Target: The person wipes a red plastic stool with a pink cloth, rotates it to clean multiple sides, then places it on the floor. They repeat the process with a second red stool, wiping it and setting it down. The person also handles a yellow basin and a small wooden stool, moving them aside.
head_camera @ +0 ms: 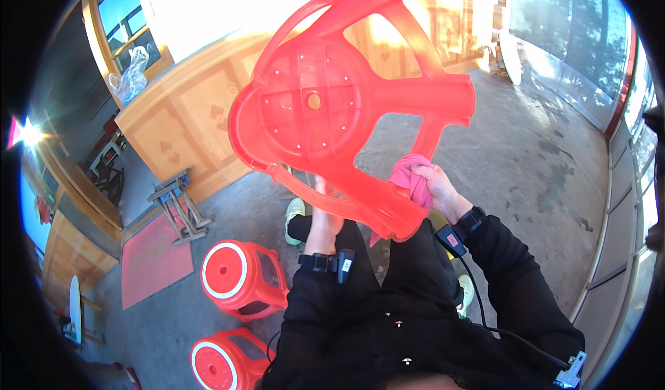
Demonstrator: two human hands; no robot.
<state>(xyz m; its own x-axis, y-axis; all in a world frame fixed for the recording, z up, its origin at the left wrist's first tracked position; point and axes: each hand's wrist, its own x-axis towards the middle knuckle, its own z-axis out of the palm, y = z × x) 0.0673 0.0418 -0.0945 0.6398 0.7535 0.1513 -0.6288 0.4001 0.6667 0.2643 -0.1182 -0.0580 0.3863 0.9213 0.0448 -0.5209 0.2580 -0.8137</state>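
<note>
A red plastic stool (311, 99) is held up before me, its hollow underside and a round hole in the seat facing me. My right hand (439, 185) grips a pink cloth (410, 174), which is wrapped against the lower right leg and brace. Between the braces my left hand (327, 218) supports the stool from below; its fingers are partly hidden behind the red plastic. Both wrists wear black straps with small devices.
Two red stools with white-ringed seats, one (223, 270) behind the other (213, 364), stand on the concrete floor at left. Farther off are a wooden bench (179, 203), a pink mat (156, 260) and a wood-panelled wall (192, 114). A black cable (478, 291) runs along my right arm.
</note>
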